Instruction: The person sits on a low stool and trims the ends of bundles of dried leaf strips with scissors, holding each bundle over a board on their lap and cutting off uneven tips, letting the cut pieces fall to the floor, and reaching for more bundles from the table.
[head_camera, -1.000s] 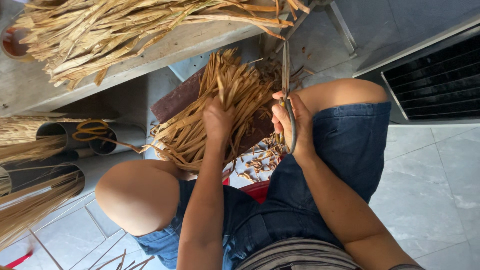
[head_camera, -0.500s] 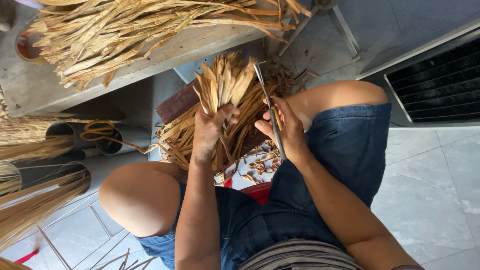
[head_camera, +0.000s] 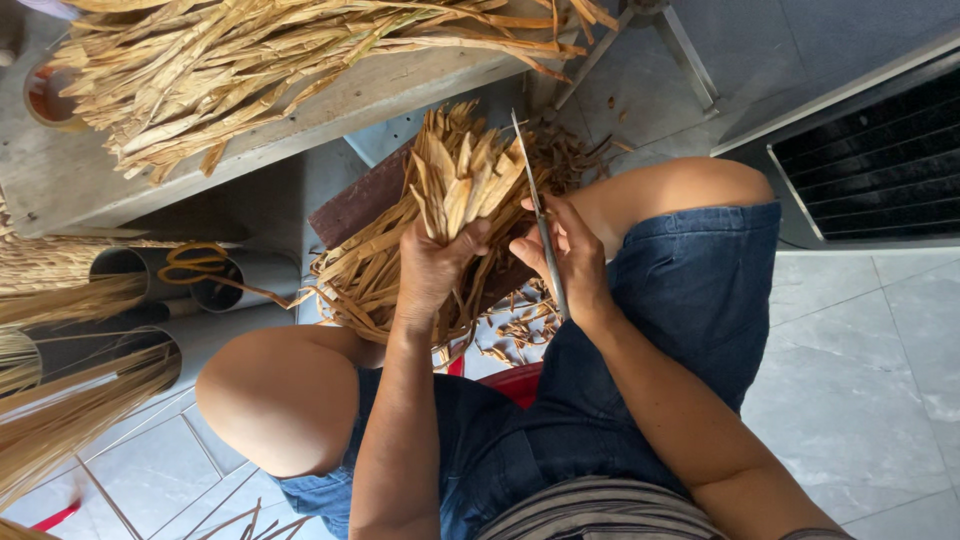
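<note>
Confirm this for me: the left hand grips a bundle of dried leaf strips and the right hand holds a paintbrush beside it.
Not quite. The head view shows the right hand holding a thin metal blade, not a paintbrush. The rest stands: the left hand grips the bundle of dried leaf strips, with the blade beside it.

The left hand (head_camera: 432, 270) clasps a bundle of dried leaf strips (head_camera: 462, 180) upright; just right, the right hand (head_camera: 570, 258) holds scissors (head_camera: 535, 215) against it.
</note>
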